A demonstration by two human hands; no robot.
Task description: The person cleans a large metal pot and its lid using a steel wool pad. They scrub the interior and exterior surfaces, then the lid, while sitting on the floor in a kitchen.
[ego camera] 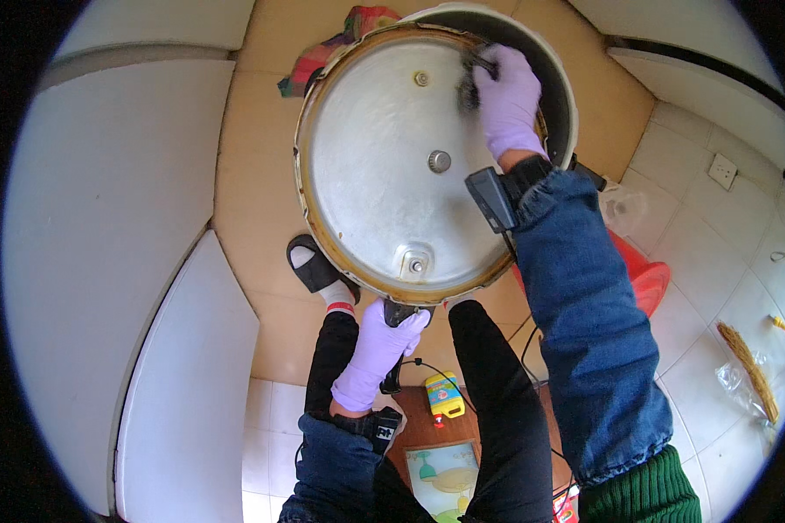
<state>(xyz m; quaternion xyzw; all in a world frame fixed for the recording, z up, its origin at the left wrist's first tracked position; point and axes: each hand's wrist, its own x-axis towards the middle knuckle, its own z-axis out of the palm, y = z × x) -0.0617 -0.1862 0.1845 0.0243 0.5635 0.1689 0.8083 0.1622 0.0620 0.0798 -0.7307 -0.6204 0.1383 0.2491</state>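
A large pressure cooker lid [379, 144], its underside up with a brown-stained rim, spans the middle of the view. My left hand [383, 350], in a lilac glove, grips the lid's black handle [400, 314] at the near edge. My right hand [509, 91], gloved alike, holds a dark scrubbing pad [469, 85], blurred, against the upper right of the lid. Metal fittings stand at the lid's centre, top and near edge. Behind the lid, a big pot [559, 85] shows its pale rim and dark inside.
A patterned cloth [307, 62] lies on the tan floor beyond the lid. A red plastic basin [644, 274] is at the right. A yellow bottle [445, 394] rests on a brown surface between my legs. White cabinets stand left; straw and clear plastic lie far right.
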